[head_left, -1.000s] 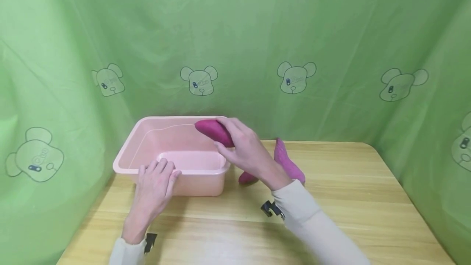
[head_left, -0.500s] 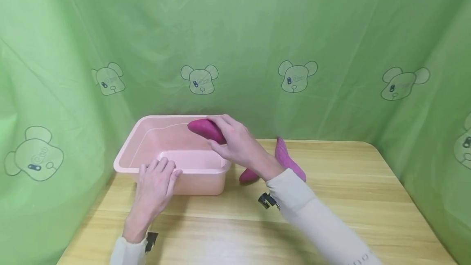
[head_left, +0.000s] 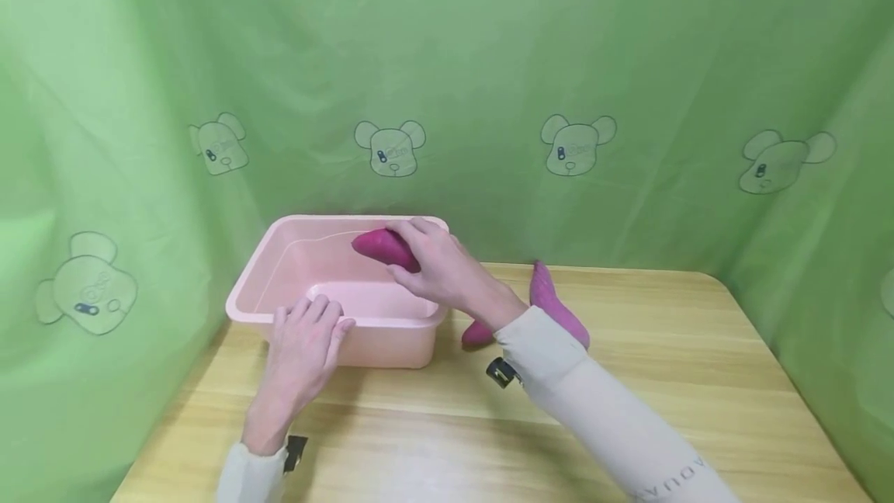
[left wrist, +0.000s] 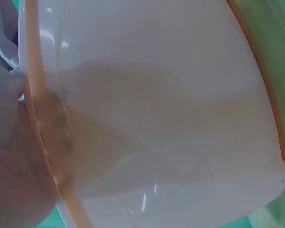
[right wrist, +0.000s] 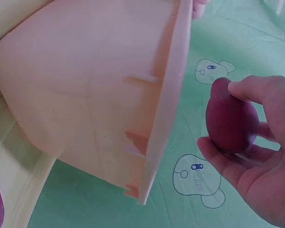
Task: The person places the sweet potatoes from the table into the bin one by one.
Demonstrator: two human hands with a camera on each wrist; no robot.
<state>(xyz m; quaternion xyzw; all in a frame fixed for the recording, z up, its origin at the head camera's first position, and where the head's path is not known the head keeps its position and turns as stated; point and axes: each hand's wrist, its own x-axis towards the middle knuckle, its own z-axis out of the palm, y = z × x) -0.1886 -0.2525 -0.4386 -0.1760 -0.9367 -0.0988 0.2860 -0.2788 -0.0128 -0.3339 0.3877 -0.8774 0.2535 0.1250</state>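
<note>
A pink plastic basin (head_left: 391, 348) stands at the left of the table, its bottom bare in the head view. My left hand (head_left: 305, 344) grips its front rim, fingers hooked over the edge; through the wall in the left wrist view their dark shapes show. Over the basin's right side, my right hand (head_left: 440, 266) holds a purple sweet potato (head_left: 382, 247) between thumb and fingers. In the right wrist view this sweet potato (right wrist: 232, 118) is above the rim. On the table to the right lie another long sweet potato (head_left: 555, 305) and a partly hidden one (head_left: 477, 334) behind my right wrist.
The wooden table (head_left: 670, 379) has a rounded far right corner. Green curtains (head_left: 482, 60) with bear heads enclose it at the back and both sides, close behind the basin. My right forearm passes over the table in front of the loose sweet potatoes.
My right hand has moved left with the sweet potato, farther over the basin. The left hand keeps its grip on the rim. The whole head view has shifted slightly.
</note>
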